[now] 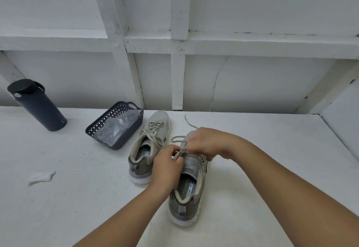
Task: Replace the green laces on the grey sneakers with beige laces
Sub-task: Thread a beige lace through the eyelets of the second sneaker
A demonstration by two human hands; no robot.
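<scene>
Two grey sneakers stand side by side on the white table. The left sneaker (149,145) is laced with a beige lace tied in a bow. The right sneaker (189,186) sits nearer to me, heel towards me. My left hand (167,166) pinches a strand of its beige lace (179,140) over the tongue. My right hand (204,143) grips the lace further up, hiding the eyelets and toe. One loose lace end trails off beyond my right hand.
A dark blue perforated basket (116,128) holding crumpled clear plastic sits left of the sneakers. A dark bottle (37,105) stands at the far left. A scrap of white paper (40,177) lies on the table (272,159). White wall framing rises behind.
</scene>
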